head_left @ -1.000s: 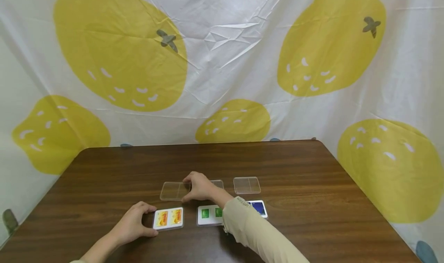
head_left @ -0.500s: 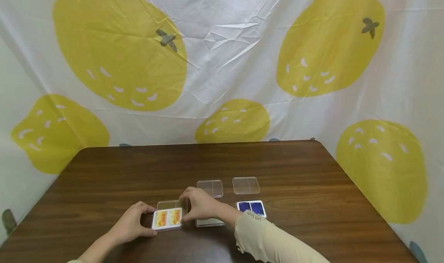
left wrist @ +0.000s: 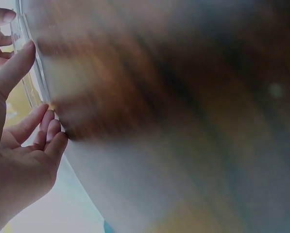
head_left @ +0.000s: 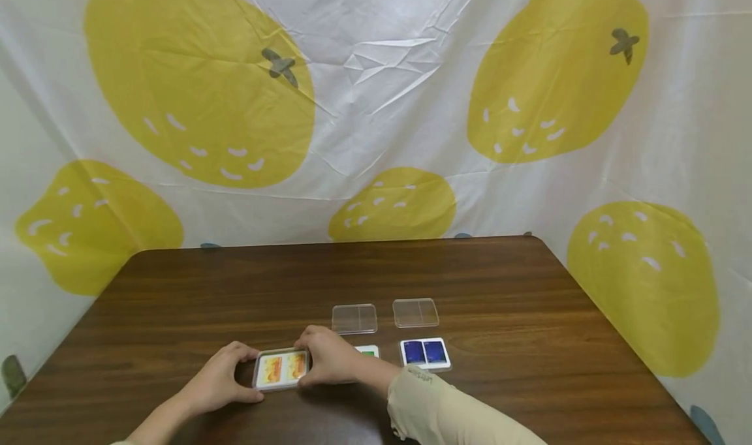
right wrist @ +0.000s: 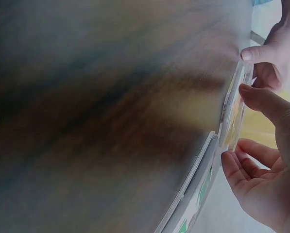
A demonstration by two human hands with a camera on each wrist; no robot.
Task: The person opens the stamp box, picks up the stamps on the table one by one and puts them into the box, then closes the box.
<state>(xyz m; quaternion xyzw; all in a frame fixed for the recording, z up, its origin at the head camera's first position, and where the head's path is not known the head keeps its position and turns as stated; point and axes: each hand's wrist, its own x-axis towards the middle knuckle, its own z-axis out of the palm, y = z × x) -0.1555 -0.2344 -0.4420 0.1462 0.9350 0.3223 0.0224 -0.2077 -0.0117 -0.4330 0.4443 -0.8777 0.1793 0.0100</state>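
Note:
A clear plastic case (head_left: 282, 370) with two orange-and-yellow pictured cards lies on the table. My left hand (head_left: 220, 378) grips its left side, thumb at the near corner and fingers at the far one. From the other side my right hand (head_left: 331, 359) pinches a clear lid (head_left: 281, 350), which sits over the case. Whether the lid is fully seated I cannot tell. Both hands meet at the case's edges in the left wrist view, where the left thumb (left wrist: 16, 68) shows. Beneath my right hand a case with green cards (head_left: 369, 350) is mostly hidden.
A case with two dark blue cards (head_left: 425, 353) lies at the right. Behind the cases rest two more clear lids, the middle lid (head_left: 354, 319) and the right lid (head_left: 416, 313). A lemon-printed cloth (head_left: 388, 106) hangs behind the brown table (head_left: 505, 288).
My right hand has drawn the left clear lid from behind the orange-card case toward me and onto it. My left hand has stayed at the case's left side.

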